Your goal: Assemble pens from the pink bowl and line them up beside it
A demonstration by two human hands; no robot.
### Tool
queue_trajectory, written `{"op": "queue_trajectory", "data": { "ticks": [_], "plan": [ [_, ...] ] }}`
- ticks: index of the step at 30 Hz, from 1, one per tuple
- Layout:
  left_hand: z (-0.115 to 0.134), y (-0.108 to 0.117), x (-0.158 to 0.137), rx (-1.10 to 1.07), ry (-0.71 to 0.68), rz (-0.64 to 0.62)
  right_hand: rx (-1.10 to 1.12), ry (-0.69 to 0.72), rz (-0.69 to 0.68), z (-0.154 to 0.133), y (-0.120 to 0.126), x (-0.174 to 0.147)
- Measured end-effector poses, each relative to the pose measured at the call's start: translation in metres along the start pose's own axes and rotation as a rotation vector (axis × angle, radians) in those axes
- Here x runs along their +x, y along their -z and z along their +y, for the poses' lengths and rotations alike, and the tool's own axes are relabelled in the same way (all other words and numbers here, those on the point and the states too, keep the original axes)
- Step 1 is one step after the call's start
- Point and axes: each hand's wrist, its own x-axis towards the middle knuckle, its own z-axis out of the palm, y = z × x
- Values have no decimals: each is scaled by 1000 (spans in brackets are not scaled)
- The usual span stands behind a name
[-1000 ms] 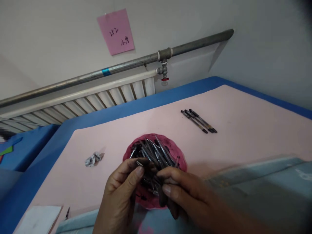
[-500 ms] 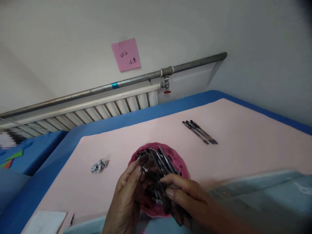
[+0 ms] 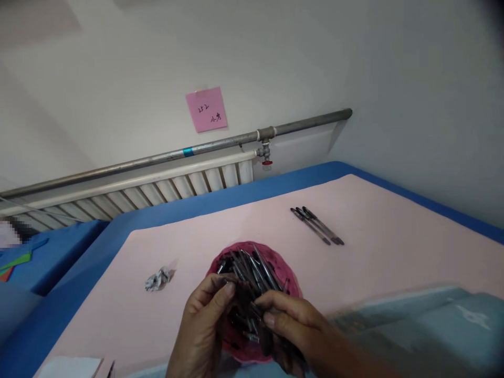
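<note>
In the head view a pink bowl (image 3: 289, 268) is heaped with dark and clear pens and pen parts (image 3: 255, 268). Both of my hands are over its near side, their fingertips darkly stained. My right hand (image 3: 293, 320) is closed around a dark pen (image 3: 255, 308), most of which its fingers cover. To the left, my left hand (image 3: 207, 315) pinches thumb against forefinger at the pen's other end; whatever lies between those fingertips is too dark to make out.
Several black-capped pens (image 3: 317, 226) lie side by side on the pink sheet (image 3: 378, 236), right of the bowl. Left of it is a crumpled, stained tissue (image 3: 158, 279). White paper (image 3: 71, 367) and a thin dark item (image 3: 111, 369) are at the near left. A radiator (image 3: 189, 184) stands behind the table.
My left fingertips have closed in over the pale pen tip that showed between the hands. The whole scene sits slightly lower as the view tilted up.
</note>
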Motion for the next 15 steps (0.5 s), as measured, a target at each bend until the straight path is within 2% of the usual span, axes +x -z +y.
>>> {"op": "queue_trajectory", "data": {
  "ticks": [8, 12, 15],
  "plan": [
    [-3, 6, 1, 40, -45, -26, 3, 30, 48, -9, -3, -2],
    [-2, 9, 2, 97, -84, -27, 66, 18, 9, -6, 0, -1],
    [0, 10, 0, 123, -105, -70, 216, -19, -80, -3, 3, 0]
  ]
}}
